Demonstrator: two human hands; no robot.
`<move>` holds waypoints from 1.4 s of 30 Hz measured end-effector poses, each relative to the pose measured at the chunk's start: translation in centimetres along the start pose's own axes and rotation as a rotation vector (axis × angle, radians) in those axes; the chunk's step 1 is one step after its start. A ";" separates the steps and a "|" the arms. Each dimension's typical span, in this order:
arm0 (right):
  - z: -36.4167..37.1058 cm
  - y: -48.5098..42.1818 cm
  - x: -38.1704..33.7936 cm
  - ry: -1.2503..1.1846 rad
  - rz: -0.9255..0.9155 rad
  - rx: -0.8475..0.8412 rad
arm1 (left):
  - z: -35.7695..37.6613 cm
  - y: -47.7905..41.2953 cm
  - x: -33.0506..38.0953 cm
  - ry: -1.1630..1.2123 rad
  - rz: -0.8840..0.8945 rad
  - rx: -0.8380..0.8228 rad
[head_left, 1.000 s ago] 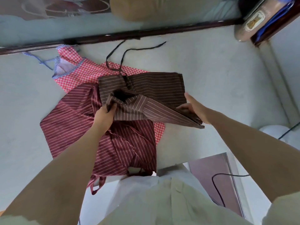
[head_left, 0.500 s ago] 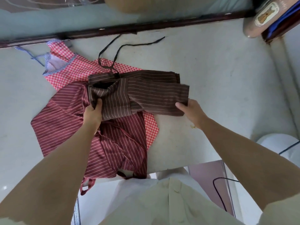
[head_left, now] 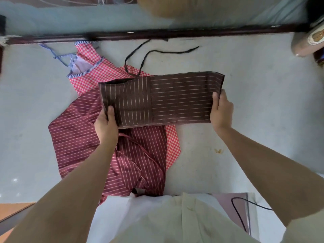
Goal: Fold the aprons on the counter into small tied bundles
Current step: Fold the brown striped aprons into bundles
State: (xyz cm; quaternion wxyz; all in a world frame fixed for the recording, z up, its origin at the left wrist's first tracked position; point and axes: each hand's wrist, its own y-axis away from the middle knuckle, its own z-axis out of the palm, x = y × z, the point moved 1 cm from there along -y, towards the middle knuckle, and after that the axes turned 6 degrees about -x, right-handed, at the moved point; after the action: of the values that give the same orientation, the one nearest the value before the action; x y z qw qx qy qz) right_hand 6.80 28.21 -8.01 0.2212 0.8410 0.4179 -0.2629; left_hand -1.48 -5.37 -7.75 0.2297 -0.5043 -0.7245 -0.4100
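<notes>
Two hands pinching: my left hand (head_left: pixel 107 126) and right hand (head_left: pixel 221 111) each grip a short end of the brown pinstriped cloth apron (head_left: pixel 175 99), folded into a long band over the top of the maroon striped apron (head_left: pixel 82 135). I'd keep edges lined up, black ties (head_left: pixel 175 52) free for knotting.

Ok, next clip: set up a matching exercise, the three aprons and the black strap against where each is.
1 brown striped apron
2 maroon striped apron
3 red checked apron
4 black strap

A bottom layer, blue-striped trim
B gripped at its ends by the left hand and right hand
C looped on the counter, far side
D middle layer, reaching the near edge

Pairs: 1-B, 2-D, 3-A, 4-C
</notes>
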 end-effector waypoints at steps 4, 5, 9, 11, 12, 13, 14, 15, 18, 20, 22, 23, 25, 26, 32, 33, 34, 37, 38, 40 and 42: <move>1.5 -0.3 1.3 0.212 0.150 -0.183 | 1.0 -0.7 0.1 -0.256 -0.043 0.022; 1.7 0.0 1.6 0.261 0.179 -0.212 | 1.1 -0.8 0.1 -0.310 -0.049 0.023; 2.0 -0.2 1.3 0.250 0.156 -0.111 | 1.3 -1.1 0.6 -0.417 -0.008 0.089; 2.0 -0.4 1.4 0.245 0.148 -0.090 | 1.4 -1.2 0.6 -0.463 -0.003 0.099; 2.1 -0.3 1.6 0.253 0.152 -0.100 | 1.5 -1.3 0.5 -0.492 -0.015 0.091; 2.1 -0.2 1.7 0.260 0.159 -0.116 | 1.7 -1.4 0.4 -0.520 -0.028 0.078; 2.2 -0.2 1.8 0.265 0.166 -0.126 | 1.8 -1.5 0.5 -0.544 -0.041 0.067; 2.2 -0.2 1.8 0.269 0.172 -0.132 | 1.8 -1.7 0.5 -0.564 -0.049 0.060; 2.3 -0.4 2.0 0.277 0.173 -0.137 | 1.8 -2.3 0.5 -0.618 -0.033 0.053; 2.2 -0.4 2.1 0.262 0.180 -0.135 | 1.7 -2.4 0.7 -0.650 -0.026 0.053; 2.1 -0.2 2.1 0.253 0.211 -0.138 | 1.7 -2.2 1.2 -0.670 -0.020 0.074; 2.0 -0.2 2.0 0.228 0.248 -0.124 | 1.7 -2.0 1.5 -0.669 -0.004 0.101; 1.7 -0.2 1.3 0.105 0.310 -0.042 | 1.8 -1.5 2.0 -0.683 0.085 0.181; 1.7 -0.4 0.9 0.072 0.292 0.027 | 1.9 -1.2 2.4 -0.713 0.154 0.216; 5.3 -0.1 -5.6 0.298 -0.288 -0.093 | 6.3 0.2 5.1 -0.945 0.651 -0.126; 6.7 0.2 -6.5 0.342 -0.398 -0.193 | 7.3 0.1 5.2 -1.002 0.662 -0.184; 8.1 0.7 -7.2 0.384 -0.472 -0.286 | 8.1 -0.1 5.1 -1.051 0.647 -0.225; 10.4 1.4 -6.1 0.467 -0.428 -0.449 | 7.9 -1.4 2.9 -1.110 0.517 -0.246; 10.4 1.2 -5.1 0.490 -0.368 -0.468 | 7.3 -1.8 1.9 -1.128 0.473 -0.237; 9.6 0.7 -2.6 0.567 -0.325 -0.444 | 6.1 -2.2 0.4 -1.142 0.410 -0.207; 8.1 -0.2 -0.4 0.631 -0.288 -0.394 | 5.5 -2.4 -0.1 -1.101 0.351 -0.177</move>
State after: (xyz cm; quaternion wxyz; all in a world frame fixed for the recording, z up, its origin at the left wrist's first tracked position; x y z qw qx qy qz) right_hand 4.33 23.25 -13.98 0.1999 0.7547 0.6214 0.0652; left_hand -3.24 -1.27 -11.81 -0.1588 -0.7729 -0.6058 -0.1022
